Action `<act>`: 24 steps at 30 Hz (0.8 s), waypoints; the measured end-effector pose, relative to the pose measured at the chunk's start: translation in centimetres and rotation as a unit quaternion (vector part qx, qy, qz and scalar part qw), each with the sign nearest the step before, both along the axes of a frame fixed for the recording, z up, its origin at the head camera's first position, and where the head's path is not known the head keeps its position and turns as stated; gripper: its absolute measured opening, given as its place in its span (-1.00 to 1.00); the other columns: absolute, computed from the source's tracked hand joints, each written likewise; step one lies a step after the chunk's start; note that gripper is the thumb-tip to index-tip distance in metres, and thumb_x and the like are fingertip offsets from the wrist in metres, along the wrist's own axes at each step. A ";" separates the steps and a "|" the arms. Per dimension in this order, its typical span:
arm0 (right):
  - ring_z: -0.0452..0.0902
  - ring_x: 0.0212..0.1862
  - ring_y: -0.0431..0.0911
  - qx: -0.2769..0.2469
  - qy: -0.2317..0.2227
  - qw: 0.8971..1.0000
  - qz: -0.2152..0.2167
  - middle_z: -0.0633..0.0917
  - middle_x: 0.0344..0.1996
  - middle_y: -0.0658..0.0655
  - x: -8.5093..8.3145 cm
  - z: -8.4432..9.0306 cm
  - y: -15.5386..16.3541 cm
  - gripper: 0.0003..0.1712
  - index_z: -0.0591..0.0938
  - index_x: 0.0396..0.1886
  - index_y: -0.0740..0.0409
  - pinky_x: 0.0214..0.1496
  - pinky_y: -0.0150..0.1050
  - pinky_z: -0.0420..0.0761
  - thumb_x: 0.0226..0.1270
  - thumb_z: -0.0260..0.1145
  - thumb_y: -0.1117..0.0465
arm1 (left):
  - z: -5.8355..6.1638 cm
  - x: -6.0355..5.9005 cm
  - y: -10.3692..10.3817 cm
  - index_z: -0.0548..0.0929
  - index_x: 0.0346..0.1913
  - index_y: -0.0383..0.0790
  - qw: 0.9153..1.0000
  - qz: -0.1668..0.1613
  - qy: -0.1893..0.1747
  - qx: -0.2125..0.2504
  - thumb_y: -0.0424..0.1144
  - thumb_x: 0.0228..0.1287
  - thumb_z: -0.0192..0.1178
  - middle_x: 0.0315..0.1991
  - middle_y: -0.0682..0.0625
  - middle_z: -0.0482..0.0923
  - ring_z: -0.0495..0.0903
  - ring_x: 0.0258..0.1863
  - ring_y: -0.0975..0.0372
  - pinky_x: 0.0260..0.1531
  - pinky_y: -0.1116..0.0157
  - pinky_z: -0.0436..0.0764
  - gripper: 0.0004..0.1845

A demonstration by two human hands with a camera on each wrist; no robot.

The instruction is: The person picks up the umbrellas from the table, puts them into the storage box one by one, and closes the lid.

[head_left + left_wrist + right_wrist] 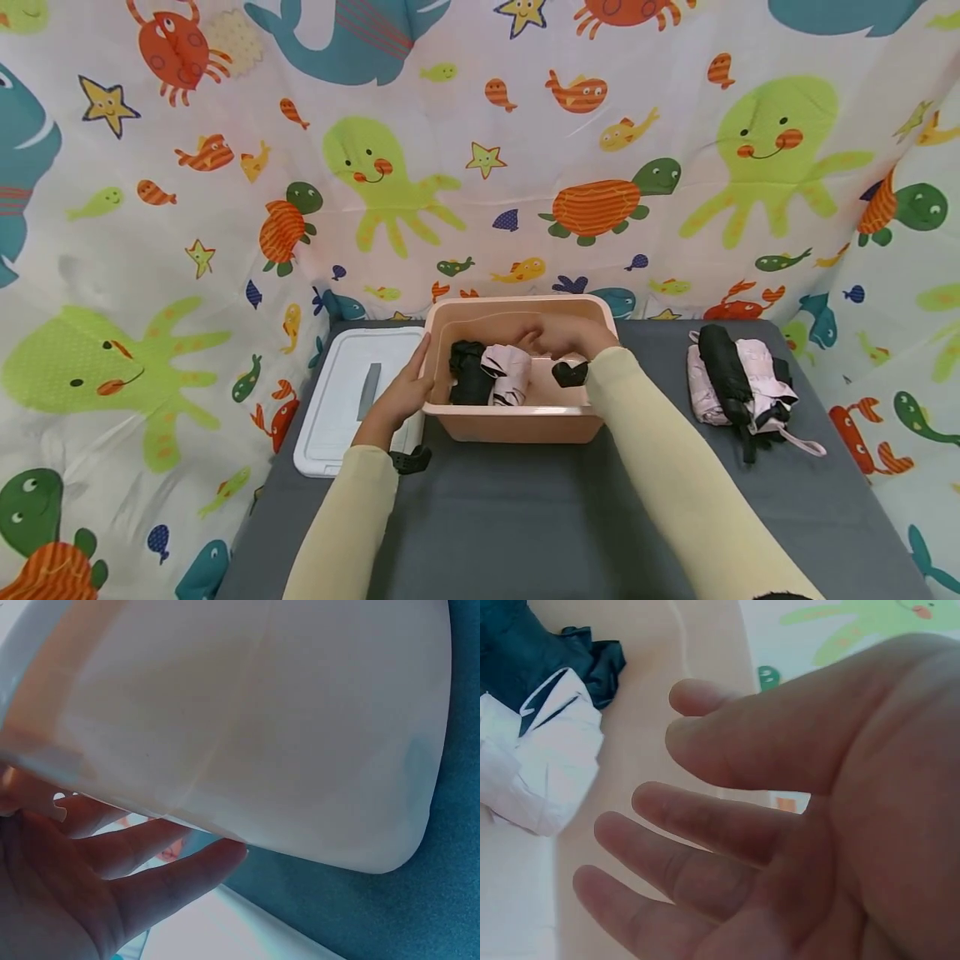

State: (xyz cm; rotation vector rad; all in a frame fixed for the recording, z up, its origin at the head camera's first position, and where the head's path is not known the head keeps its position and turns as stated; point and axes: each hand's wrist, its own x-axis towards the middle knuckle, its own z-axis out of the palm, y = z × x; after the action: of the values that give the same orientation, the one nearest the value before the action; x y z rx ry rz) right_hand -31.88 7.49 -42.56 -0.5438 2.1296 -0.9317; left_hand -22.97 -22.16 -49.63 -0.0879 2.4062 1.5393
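A peach plastic bin [517, 427] stands at the back middle of the table. My left hand [397, 396] rests against its left side; in the left wrist view the fingers [176, 877] lie nearly straight along the bin's outer wall. Inside, toward the left, lie a black rolled fabric bundle [467, 377] and a pale pink one [507, 373] side by side. My right hand [562, 333] hovers over the right half of the bin, its fingers loosely spread. Nothing is between them in the right wrist view, where the pink bundle [555, 765] lies apart from the fingertips.
A white lid [330, 408] with a grey handle lies left of the bin. On the table's right side sits a pile of rolled bundles, with a black one [726, 371] over pink ones [757, 375] and a loop strap hanging out. A printed curtain [480, 108] surrounds the grey table [517, 517].
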 end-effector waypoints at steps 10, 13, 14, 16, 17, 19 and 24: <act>0.43 0.29 0.14 0.061 0.146 0.987 0.029 0.52 0.27 0.21 0.8 1.7 1.7 -0.53 0.55 0.25 0.00 0.24 0.03 0.49 0.43 -0.03 0.31 | 0.2 -0.1 0.0 -0.23 0.49 0.52 1.000 0.007 -0.005 0.001 -0.27 0.40 -0.07 0.59 0.04 -0.24 -0.12 0.54 -0.04 0.36 -0.26 0.05 -0.16; 0.43 0.30 0.13 0.063 0.159 0.985 0.021 0.53 0.27 0.18 1.1 2.2 2.2 -0.54 0.57 0.23 -0.05 0.25 0.06 0.48 0.43 -0.02 0.30 | 0.3 -0.1 0.0 -0.23 0.48 0.53 1.000 0.008 -0.005 -0.003 -0.30 0.39 -0.10 0.59 0.03 -0.23 -0.11 0.54 -0.05 0.35 -0.26 0.09 -0.16; 0.43 0.30 0.12 0.061 0.162 0.985 0.018 0.53 0.26 0.17 1.2 2.3 2.3 -0.54 0.57 0.23 -0.06 0.25 0.07 0.48 0.43 -0.02 0.29 | 0.3 -0.1 0.0 -0.23 0.48 0.53 1.000 0.007 -0.003 -0.003 -0.31 0.39 -0.11 0.59 0.03 -0.23 -0.11 0.54 -0.06 0.34 -0.26 0.10 -0.16; 0.43 0.30 0.13 0.052 0.167 0.985 0.012 0.54 0.26 0.18 1.4 2.5 2.6 -0.56 0.57 0.23 -0.06 0.25 0.09 0.48 0.45 -0.01 0.28 | 0.4 -0.1 0.0 -0.22 0.49 0.53 1.000 0.008 0.000 -0.001 -0.32 0.38 -0.13 0.59 0.04 -0.22 -0.10 0.54 -0.05 0.34 -0.26 0.11 -0.16; 0.43 0.30 0.13 0.047 0.166 0.985 0.008 0.54 0.25 0.18 1.5 2.6 2.7 -0.56 0.57 0.23 -0.06 0.24 0.09 0.48 0.45 0.00 0.27 | 0.4 -0.1 0.0 -0.21 0.49 0.52 1.000 0.009 0.002 0.000 -0.32 0.38 -0.13 0.59 0.04 -0.22 -0.11 0.54 -0.05 0.35 -0.26 0.09 -0.16; 0.43 0.31 0.13 0.037 0.164 0.986 0.006 0.54 0.25 0.19 1.9 2.6 3.0 -0.57 0.56 0.23 -0.04 0.25 0.11 0.47 0.45 0.00 0.28 | 0.4 0.0 0.0 -0.21 0.49 0.53 1.000 0.008 -0.001 0.003 -0.31 0.39 -0.13 0.59 0.05 -0.23 -0.12 0.54 -0.04 0.36 -0.26 0.06 -0.17; 0.44 0.30 0.14 0.019 0.164 0.986 0.009 0.54 0.25 0.19 2.7 2.4 3.6 -0.59 0.57 0.21 0.00 0.25 0.11 0.47 0.45 0.02 0.28 | 0.2 0.2 0.2 -0.22 0.49 0.52 1.000 0.006 -0.010 0.000 -0.28 0.42 -0.13 0.59 0.05 -0.24 -0.14 0.55 -0.04 0.36 -0.28 0.02 -0.19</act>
State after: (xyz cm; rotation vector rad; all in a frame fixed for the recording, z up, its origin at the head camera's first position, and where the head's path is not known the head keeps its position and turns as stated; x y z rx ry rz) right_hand -29.21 11.10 -40.16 -0.7388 2.4242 -0.8338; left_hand -22.76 -22.00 -49.39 -0.1179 2.3933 1.5369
